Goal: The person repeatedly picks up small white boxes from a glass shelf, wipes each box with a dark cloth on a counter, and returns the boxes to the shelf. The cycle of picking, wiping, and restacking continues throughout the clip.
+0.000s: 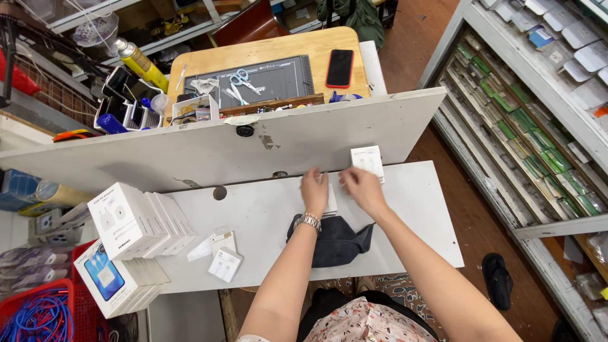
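My left hand (314, 190), with a metal watch on its wrist, rests on a small white flat box (331, 201) lying on the white table (418, 209). My right hand (361, 185) hovers just right of it, fingers bent, touching or nearly touching the same box; a grip cannot be told. Another small white box (368, 159) leans upright against the white partition board (190, 155) just beyond my right hand. A dark blue cloth (334, 240) lies crumpled under my forearms.
Stacks of white charger boxes (136, 225) stand at the table's left, with two small white packets (223, 256) beside them. Behind the partition a wooden desk holds scissors (239, 81), a red phone (340, 68) and a spray can (140, 63). Shelves of packaged parts line the right.
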